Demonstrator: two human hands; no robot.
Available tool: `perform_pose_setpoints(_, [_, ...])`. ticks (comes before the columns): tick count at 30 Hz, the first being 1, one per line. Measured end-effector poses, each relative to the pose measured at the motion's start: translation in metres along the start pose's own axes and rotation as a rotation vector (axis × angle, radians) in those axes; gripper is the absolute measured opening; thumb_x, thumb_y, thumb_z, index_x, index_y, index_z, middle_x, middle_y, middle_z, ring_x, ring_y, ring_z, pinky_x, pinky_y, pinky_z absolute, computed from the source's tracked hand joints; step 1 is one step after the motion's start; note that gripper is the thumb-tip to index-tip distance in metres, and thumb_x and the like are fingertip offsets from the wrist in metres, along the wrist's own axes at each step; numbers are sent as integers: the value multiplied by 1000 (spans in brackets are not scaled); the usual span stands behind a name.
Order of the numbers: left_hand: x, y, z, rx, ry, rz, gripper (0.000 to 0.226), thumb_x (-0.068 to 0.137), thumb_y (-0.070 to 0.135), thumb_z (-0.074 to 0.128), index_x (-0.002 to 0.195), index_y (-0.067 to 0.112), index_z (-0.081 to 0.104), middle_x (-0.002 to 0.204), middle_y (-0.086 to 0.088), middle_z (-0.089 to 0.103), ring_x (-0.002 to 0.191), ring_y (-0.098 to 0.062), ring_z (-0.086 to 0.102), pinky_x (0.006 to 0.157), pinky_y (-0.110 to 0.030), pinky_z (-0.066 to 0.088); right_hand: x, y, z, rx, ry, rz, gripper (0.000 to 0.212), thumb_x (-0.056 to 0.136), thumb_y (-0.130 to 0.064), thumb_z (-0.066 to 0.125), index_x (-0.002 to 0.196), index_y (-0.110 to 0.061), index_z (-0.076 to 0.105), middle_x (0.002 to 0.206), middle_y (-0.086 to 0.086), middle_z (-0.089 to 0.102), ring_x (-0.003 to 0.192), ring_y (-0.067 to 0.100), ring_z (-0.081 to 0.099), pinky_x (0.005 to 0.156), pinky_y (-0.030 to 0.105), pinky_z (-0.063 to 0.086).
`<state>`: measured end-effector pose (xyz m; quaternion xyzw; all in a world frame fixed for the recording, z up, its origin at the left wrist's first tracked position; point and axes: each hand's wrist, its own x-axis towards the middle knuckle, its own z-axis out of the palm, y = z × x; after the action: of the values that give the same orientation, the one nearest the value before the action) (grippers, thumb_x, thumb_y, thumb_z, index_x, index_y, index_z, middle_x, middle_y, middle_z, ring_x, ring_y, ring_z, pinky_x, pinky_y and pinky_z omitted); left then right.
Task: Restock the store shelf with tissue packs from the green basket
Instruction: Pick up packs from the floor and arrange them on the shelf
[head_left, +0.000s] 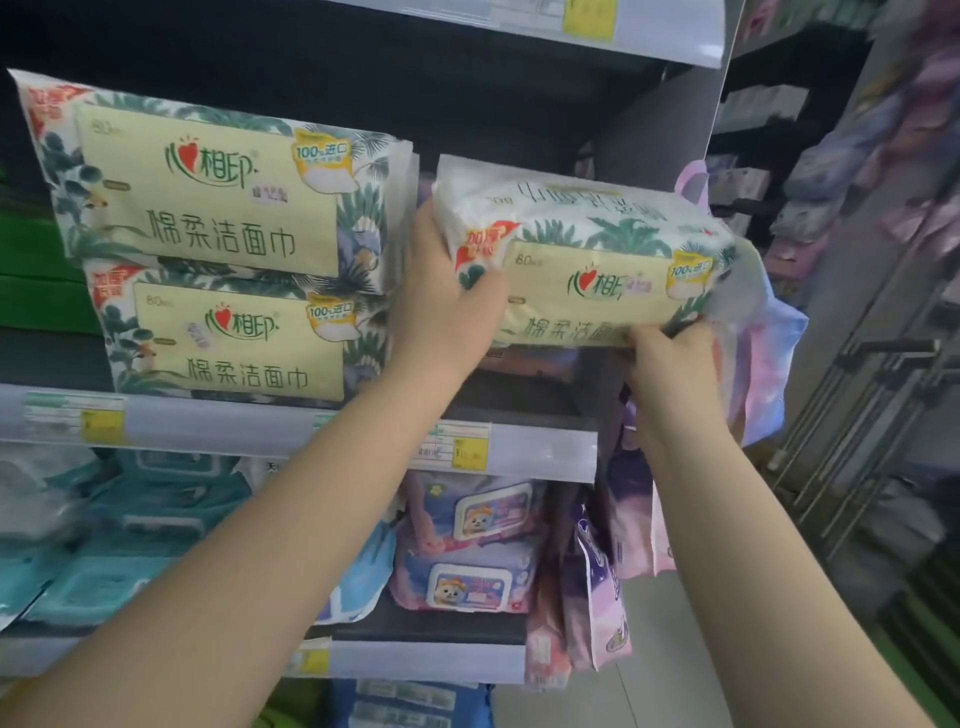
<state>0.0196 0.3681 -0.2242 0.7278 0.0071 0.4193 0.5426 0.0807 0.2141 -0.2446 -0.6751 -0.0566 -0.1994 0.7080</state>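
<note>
Store shelf (363, 431) ahead — two packs (218, 249) stacked on it. I grip a third pack (587, 270) with both hands — left hand (447, 306) on its end, right hand (670, 358) underneath.

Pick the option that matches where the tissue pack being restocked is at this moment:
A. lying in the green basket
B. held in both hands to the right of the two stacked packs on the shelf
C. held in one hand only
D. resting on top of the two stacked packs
B: the left hand grips the tissue pack at its left end and the right hand holds its lower right edge, beside the stacked packs.
</note>
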Motion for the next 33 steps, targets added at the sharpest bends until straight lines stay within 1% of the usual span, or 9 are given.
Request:
perform_pose_setpoints(4, [26, -1, 12, 77, 75, 13, 39, 81, 12, 51, 117, 20, 39, 117, -3, 53, 99, -16, 55, 79, -30, 51, 18, -3, 18, -70, 24, -57, 46, 83, 3, 46, 126, -5, 35, 127, 12, 49, 115, 27, 49, 100, 40, 43])
perform_pose_setpoints(6, [37, -4, 18, 129, 96, 21, 44, 85, 7, 49, 127, 12, 36, 126, -7, 49, 111, -21, 52, 92, -39, 48, 29, -3, 29, -153, 68, -81, 39, 84, -1, 49, 122, -3, 37, 124, 14, 48, 114, 25, 47, 104, 42, 38])
perform_pose_setpoints(8, [49, -10, 23, 191, 112, 8, 59, 87, 6, 46, 141, 6, 23, 138, -10, 41, 121, -25, 47, 100, -41, 43, 35, -3, 38, -198, 69, -92, 51, 86, -5, 51, 132, 3, 32, 136, 19, 41, 126, 28, 41, 109, 40, 31])
perform_pose_setpoints(11, [65, -19, 26, 169, 165, 1, 72, 82, 4, 41, 148, 6, 11, 145, -13, 34, 127, -30, 43, 102, -44, 42, 33, -1, 49, -258, -1, -108, 71, 90, -8, 52, 145, 6, 10, 153, 22, 14, 142, 28, 18, 110, 23, 12])
perform_pose_setpoints(15, [76, -33, 30, 246, 256, 19, 70, 83, 0, 41, 148, 6, 15, 149, -13, 30, 137, -26, 31, 111, -38, 31, 15, 9, 60, -407, -121, -140, 85, 94, -18, 51, 146, 0, -13, 151, 23, -26, 143, 31, -15, 111, 23, 1])
perform_pose_setpoints(19, [67, -39, 36, 513, 276, 89, 74, 87, -1, 45, 148, 0, 3, 156, -15, 10, 144, -27, 13, 117, -37, 17, 4, 25, 62, -592, -147, -321, 81, 92, -14, 51, 147, 4, -5, 149, 28, -26, 142, 39, -10, 109, 18, -5])
perform_pose_setpoints(23, [44, -49, 45, 798, 202, 180, 73, 88, 3, 49, 148, 2, 7, 155, -23, -2, 144, -37, 5, 115, -43, 13, 1, 31, 66, -784, -153, -397, 80, 91, -25, 52, 150, -9, 0, 153, 23, -18, 140, 39, 15, 111, 38, 21])
perform_pose_setpoints(27, [27, -57, 51, 985, -13, 175, 83, 89, 21, 53, 149, 7, -2, 156, -19, -11, 144, -35, -7, 116, -45, 1, 5, 34, 69, -852, -190, -330, 80, 93, -42, 47, 150, -22, -4, 154, 20, -20, 143, 35, 7, 111, 45, 21])
perform_pose_setpoints(33, [41, -58, 44, 1087, -141, 89, 86, 91, 33, 50, 149, 14, -11, 155, -13, -18, 144, -30, -13, 115, -46, -5, 10, 36, 72, -902, -287, -254, 75, 94, -45, 43, 151, -25, -3, 154, 19, -21, 144, 35, -3, 114, 48, 9])
